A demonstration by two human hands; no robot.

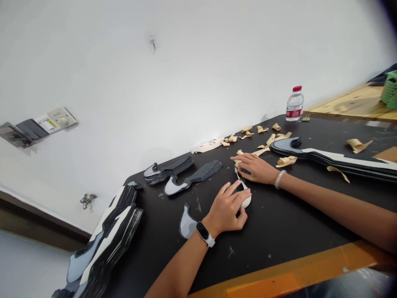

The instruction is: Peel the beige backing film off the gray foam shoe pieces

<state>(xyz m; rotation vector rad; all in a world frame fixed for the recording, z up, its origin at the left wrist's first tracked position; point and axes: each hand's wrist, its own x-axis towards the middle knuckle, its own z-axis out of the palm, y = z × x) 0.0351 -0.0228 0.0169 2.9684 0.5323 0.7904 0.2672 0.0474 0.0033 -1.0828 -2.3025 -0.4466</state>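
Observation:
My left hand (228, 209), with a white band on its wrist, lies with fingers spread over a flat curved piece (246, 201) in white and black. Most of that piece is hidden beneath the fingers. My right hand (257, 168), wearing a bracelet, stretches its fingers over the far end of the piece; its thumb is partly hidden. Curled tan strips (238, 162) lie by its fingertips. Beside my left wrist is a loose grey hook-shaped piece (187, 223). Beyond it are two small stacks of grey and black pieces, the nearer stack (194, 178) and the farther stack (169, 169).
Tall stacks of long black-and-white pieces (114, 231) line the left table edge; another stack (335, 159) lies at right. More tan curls (287, 160) are scattered around. A water bottle (294, 104) stands at the back near a binder clip (306, 118). Orange tape (279, 273) covers the front edge.

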